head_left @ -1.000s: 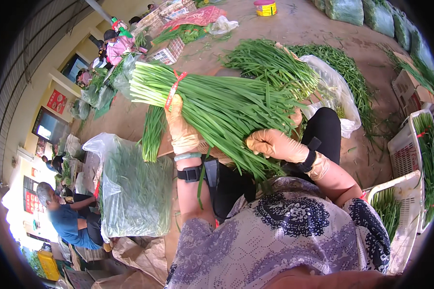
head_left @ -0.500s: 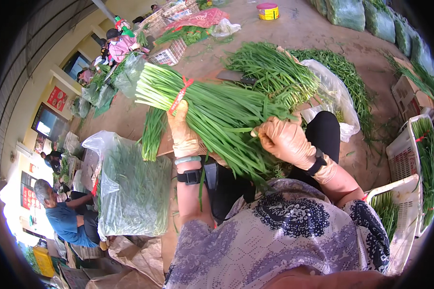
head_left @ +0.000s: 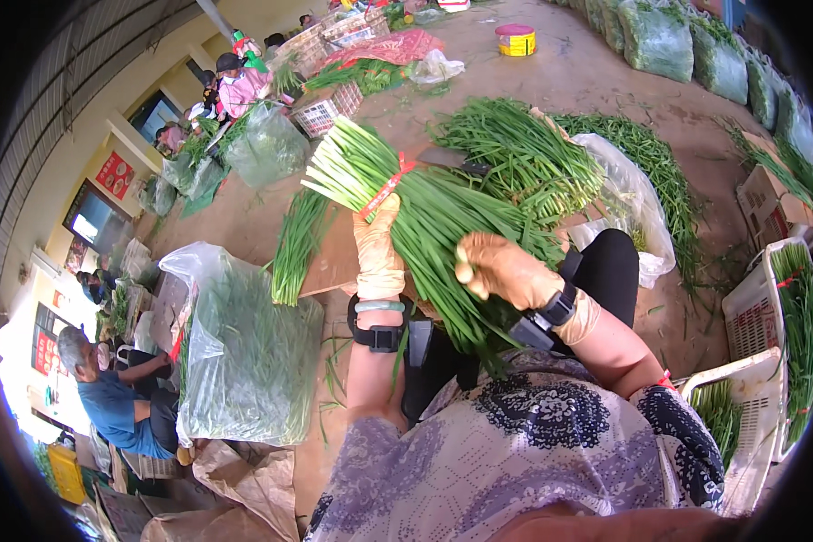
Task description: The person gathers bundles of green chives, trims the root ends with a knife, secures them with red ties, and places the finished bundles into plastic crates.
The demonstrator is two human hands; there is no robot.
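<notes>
I see the right hand [head_left: 501, 269] has climbed onto the chive bundle [head_left: 425, 212]. The bundle now tilts steeper, white ends higher.

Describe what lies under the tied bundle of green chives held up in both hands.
Under the chive bundle show a brown board and black-trousered knee; the bundle covers the lap between.

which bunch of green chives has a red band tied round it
The bunch of chives held up in both gloved hands, left hand and right hand. Its red band sits near the pale root ends; the loose pile behind shows none.
</notes>
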